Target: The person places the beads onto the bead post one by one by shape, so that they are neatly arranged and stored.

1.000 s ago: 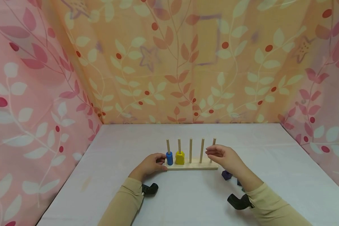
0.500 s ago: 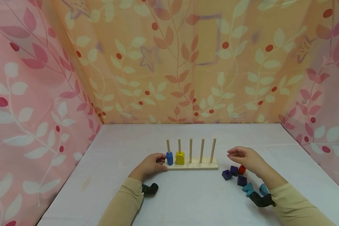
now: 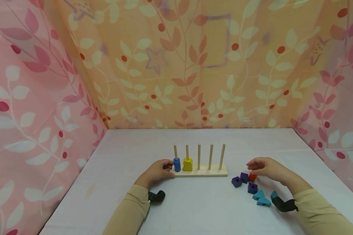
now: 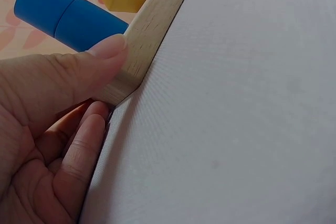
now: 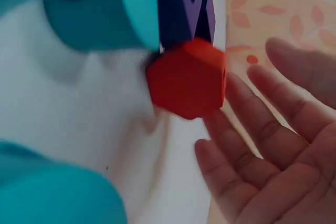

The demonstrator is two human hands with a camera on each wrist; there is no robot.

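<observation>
A wooden peg board (image 3: 204, 170) with five upright pegs stands mid-table. A blue cylinder (image 3: 177, 164) sits on its first peg and a yellow block (image 3: 187, 164) on the second. My left hand (image 3: 161, 168) grips the board's left end; in the left wrist view the thumb (image 4: 105, 51) presses on the base (image 4: 155, 24) beside the blue cylinder (image 4: 68, 17). My right hand (image 3: 254, 167) hovers, fingers loose, just over a red hexagonal block (image 3: 252, 177). In the right wrist view its straight fingers (image 5: 252, 140) lie right beside the red block (image 5: 189, 80), holding nothing.
Loose blocks lie right of the board: purple ones (image 3: 236, 181) (image 3: 252, 188) and teal ones (image 3: 258, 195) (image 3: 263, 202). Patterned cloth walls (image 3: 176, 65) close in the white table (image 3: 194, 209) on three sides.
My right hand has moved from the board's right pegs to the right and down, over the loose blocks. The left hand has stayed on the board's end.
</observation>
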